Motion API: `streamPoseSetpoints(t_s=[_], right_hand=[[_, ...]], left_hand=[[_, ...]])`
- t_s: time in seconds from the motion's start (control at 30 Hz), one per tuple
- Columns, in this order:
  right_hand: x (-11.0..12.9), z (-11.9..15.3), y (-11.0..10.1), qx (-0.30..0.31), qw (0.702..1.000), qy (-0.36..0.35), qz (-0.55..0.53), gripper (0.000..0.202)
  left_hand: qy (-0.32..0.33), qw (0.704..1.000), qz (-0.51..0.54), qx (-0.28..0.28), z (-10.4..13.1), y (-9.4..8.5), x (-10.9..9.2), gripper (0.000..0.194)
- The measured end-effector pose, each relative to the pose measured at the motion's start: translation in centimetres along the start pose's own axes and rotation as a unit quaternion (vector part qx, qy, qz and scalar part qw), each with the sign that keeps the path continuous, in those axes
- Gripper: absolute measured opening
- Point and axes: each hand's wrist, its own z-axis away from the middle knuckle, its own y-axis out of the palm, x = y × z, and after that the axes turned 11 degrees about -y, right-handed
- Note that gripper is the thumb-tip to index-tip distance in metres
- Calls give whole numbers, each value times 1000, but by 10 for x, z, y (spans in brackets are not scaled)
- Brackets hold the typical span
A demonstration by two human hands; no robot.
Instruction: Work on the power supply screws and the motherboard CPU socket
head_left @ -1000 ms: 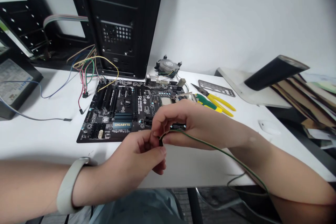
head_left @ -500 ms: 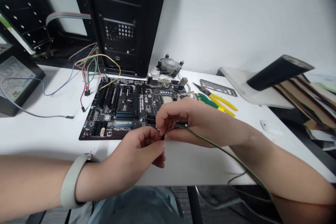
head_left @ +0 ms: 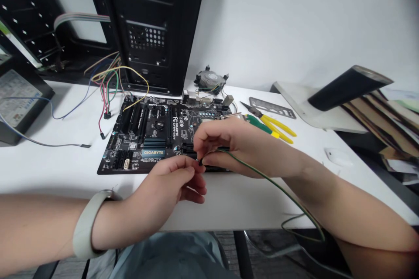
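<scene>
My right hand (head_left: pixel 229 144) pinches a small black wire connector (head_left: pixel 200 162) between thumb and fingertips. A green wire (head_left: pixel 262 175) trails from it, along under my right forearm toward the table's front edge. My left hand (head_left: pixel 173 178) is close by on the left, its index fingertip against the connector. Its thumb lies back from the connector, and the other fingers are loosely curled and apart. Both hands are above the front edge of a black Gigabyte motherboard (head_left: pixel 153 133), and my right hand hides part of it.
Behind the board stands a black computer case (head_left: pixel 157 4) with loose coloured wires (head_left: pixel 108 83). A power supply (head_left: pixel 19 100) is at left. A cooling fan (head_left: pixel 211 80), yellow-handled pliers (head_left: pixel 278 126), a metal I/O plate (head_left: pixel 273 107) and a monitor stand (head_left: pixel 350 89) are toward the right.
My left thumb has drawn back from the connector and my left fingers have loosened. The connector has moved slightly up and left in my right hand.
</scene>
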Motion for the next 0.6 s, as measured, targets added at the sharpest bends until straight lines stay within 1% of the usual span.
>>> streamPoseSetpoints(t_s=[0.13,0.27,0.47,0.6], right_hand=[[2,1,0,18,995,-46,92,21],[2,2,5,27,980,-73,184,21],[5,6,13,62,966,-102,229,29],[8,7,18,77,949,-114,282,28]], left_hand=[[18,999,34,22,0,-2,1,28],[10,999,40,14,-2,-3,1,24],[22,999,31,18,0,-1,2,15],[33,999,16,18,0,-1,3,17]])
